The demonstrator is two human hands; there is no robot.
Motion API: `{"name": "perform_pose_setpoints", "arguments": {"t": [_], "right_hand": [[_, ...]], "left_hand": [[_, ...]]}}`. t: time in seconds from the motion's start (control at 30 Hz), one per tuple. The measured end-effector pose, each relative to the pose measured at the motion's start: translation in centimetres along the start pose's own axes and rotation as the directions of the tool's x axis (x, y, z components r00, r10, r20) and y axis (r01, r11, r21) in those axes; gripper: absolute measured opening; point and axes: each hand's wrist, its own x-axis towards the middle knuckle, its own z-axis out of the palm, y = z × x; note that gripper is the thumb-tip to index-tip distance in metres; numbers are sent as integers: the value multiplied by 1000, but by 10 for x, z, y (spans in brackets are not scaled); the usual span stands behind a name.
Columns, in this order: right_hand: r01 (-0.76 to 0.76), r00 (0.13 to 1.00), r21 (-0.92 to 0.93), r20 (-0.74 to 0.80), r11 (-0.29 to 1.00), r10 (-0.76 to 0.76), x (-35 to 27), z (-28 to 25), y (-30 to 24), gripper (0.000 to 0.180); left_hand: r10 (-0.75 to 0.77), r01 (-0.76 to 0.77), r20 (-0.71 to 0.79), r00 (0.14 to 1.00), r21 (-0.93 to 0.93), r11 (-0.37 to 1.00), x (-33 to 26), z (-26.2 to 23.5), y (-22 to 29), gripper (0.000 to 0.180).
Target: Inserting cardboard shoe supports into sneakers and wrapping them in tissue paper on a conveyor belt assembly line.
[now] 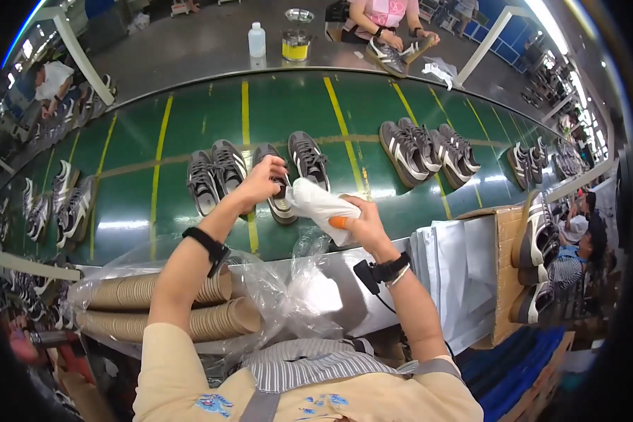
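My right hand (364, 226), with an orange cover on its thumb, is closed round a white paper bundle (320, 205). The bundle's far end hangs beside a grey and white sneaker (281, 205). Above that sneaker, my left hand (261, 183) has its fingers loosely bent and apart, with nothing visible in them. It hides part of the shoe, so I cannot tell whether it touches it. The matching sneaker (308, 158) stands just to the right. Another pair of sneakers (216, 172) sits to the left on the green belt (137, 190).
Stacked brown paper forms (169, 320) lie in clear plastic near my left forearm. White paper sheets (457, 278) and a cardboard box (508, 274) are at the right. More sneakers (418, 151) stand along the belt. Across it, a person (387, 21) handles a shoe near a bottle (257, 41).
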Motion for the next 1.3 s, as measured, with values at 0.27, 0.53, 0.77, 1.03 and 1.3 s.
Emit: {"name": "perform_pose_setpoints", "arguments": {"t": [0.27, 0.53, 0.77, 1.03, 1.3], "right_hand": [[-239, 968, -238, 17, 942, 250, 74, 65, 2, 44], [87, 996, -510, 31, 856, -82, 113, 145, 27, 47], [112, 988, -681, -5, 724, -157, 114, 162, 50, 48], [317, 943, -679, 301, 662, -144, 67, 128, 30, 66], [319, 920, -592, 380, 741, -93, 109, 119, 85, 46]], "left_hand": [[317, -346, 204, 926, 796, 496, 50, -33, -64, 43], [380, -479, 324, 866, 755, 448, 64, -48, -78, 22], [446, -549, 348, 825, 681, 484, 82, -36, -89, 10], [361, -558, 427, 829, 661, 501, 92, -28, -72, 14], [322, -528, 423, 847, 597, 604, 95, 15, 11, 14]]}}
